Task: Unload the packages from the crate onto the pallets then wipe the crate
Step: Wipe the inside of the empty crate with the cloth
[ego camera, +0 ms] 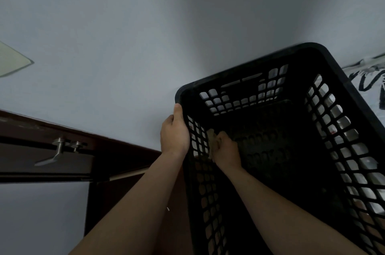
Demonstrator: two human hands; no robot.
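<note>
A black plastic crate (245, 71) with lattice walls fills the lower right of the head view, tilted so I look into its open inside. No packages show in it. My left hand (174, 133) grips the crate's left rim from outside, thumb over the edge. My right hand (226, 150) is inside the crate, closed on a small beige cloth (211, 137) pressed against the left inner wall.
A pale wall fills the upper part of the view. At the lower left is a dark brown wooden door (116, 150) with a metal lever handle (57, 151). Something white with black markings (368, 75) lies behind the crate at the right.
</note>
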